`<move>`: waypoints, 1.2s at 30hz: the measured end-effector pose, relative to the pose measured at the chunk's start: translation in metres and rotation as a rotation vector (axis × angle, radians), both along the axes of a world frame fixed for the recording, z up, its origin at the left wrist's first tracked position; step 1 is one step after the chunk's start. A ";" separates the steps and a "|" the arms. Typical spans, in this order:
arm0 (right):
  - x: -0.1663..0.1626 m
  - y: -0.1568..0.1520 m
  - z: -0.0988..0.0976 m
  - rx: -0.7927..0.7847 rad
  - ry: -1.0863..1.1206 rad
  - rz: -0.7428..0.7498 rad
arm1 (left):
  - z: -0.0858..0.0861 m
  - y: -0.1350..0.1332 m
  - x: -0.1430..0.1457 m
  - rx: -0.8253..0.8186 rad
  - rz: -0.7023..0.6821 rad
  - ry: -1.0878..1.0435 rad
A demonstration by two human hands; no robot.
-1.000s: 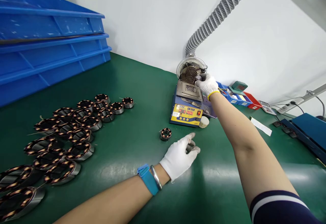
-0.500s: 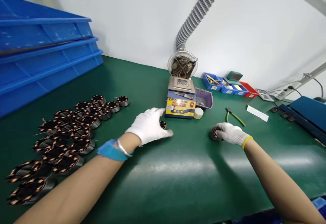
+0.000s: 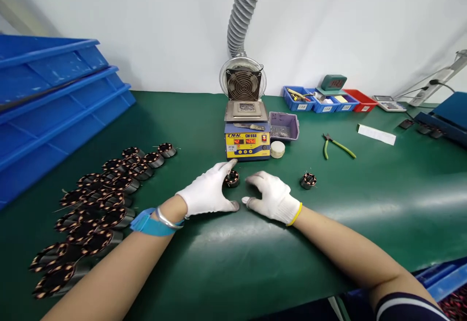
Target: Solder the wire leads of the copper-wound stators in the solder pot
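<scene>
Moved: right hand (image 3: 272, 195) off right coil (image 3: 308, 180) | left hand (image 3: 207, 192) fingers spread around centre coil (image 3: 232, 179) | right fingers spread

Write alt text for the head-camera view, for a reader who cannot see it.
A white-gloved left hand and right hand flank a small copper-wound stator on a green mat. Behind it stands a solder pot; more stators lie at left.

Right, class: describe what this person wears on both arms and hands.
The left hand wears a white knit glove, with a blue wrist strap and silver bangle behind it. The right hand has a white glove edged yellow; a white-striped navy sleeve covers the upper arm.
</scene>
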State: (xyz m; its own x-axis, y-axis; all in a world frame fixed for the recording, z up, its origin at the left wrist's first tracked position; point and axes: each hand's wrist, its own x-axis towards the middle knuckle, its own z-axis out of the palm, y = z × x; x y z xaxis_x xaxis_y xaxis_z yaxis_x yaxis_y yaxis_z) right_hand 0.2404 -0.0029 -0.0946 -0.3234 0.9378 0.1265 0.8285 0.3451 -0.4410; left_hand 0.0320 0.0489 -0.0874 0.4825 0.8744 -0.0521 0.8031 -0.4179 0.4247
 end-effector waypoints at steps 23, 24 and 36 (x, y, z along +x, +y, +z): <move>0.019 0.024 -0.008 -0.008 0.028 0.005 | -0.013 -0.008 0.035 0.095 0.111 -0.067; 0.024 0.025 -0.008 -0.009 0.030 -0.003 | -0.013 -0.010 0.035 0.097 0.132 -0.069; -0.002 0.023 -0.018 -0.302 0.776 -0.050 | -0.021 -0.017 0.039 0.145 0.262 -0.475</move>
